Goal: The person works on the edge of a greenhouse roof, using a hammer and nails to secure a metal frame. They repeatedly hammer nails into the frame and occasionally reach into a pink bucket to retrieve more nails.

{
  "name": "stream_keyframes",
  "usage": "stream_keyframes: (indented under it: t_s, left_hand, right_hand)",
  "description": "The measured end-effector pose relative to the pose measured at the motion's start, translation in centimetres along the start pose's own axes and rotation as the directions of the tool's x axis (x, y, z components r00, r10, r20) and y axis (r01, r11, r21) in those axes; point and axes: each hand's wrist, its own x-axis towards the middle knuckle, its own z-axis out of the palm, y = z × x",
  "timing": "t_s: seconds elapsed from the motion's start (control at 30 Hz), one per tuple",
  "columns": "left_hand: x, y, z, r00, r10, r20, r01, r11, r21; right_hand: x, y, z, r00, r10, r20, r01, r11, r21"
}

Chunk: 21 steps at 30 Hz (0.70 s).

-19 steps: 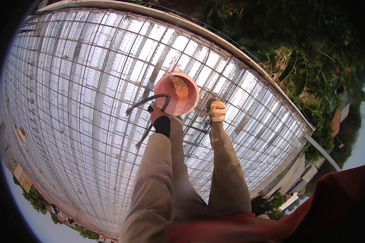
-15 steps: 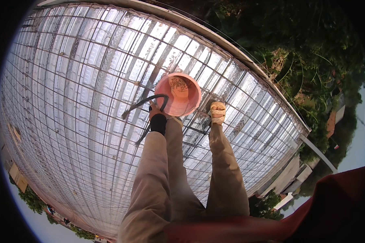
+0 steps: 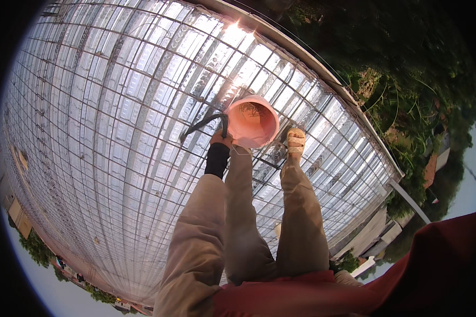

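My left hand (image 3: 221, 140), with a black band at the wrist, is closed around a black strap (image 3: 202, 124) that bends over beside a pink-orange bucket (image 3: 237, 131). The hand is against the bucket's left side; whether the fingers also grip its rim I cannot tell. Inside the bucket lies a bundle of thin dark wires (image 3: 252, 109). The bucket's mouth faces me, and it hides my left foot. My right hand is out of view.
A grid of steel bars (image 3: 143, 108) lies over shiny ribbed metal decking (image 3: 127, 137). My right foot (image 3: 296, 138), in a sandal, stands on it. A raised edge (image 3: 322, 74) runs along the far right, with trees (image 3: 407, 105) beyond.
My left hand and the bucket have shifted right together in the picture. The strap's lower end, seen below the hand before, no longer shows. The view has also moved slightly.
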Motion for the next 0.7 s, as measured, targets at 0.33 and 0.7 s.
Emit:
stream_keyframes:
  t_s: [0.33,0.7]
  left_hand:
    - [-9.2,11.4,-15.1,0.983,0.074,-0.166,-0.095,0.988,-0.122]
    - [-8.8,16.8,-31.8,0.829,0.169,-0.533,-0.06,0.974,0.217]
  right_hand:
    - [0.6,-4.4,-0.1,0.998,-0.063,-0.01,0.063,0.998,0.029]
    - [3.2,-9.2,-2.4,0.995,-0.07,0.076,0.063,0.993,0.1]
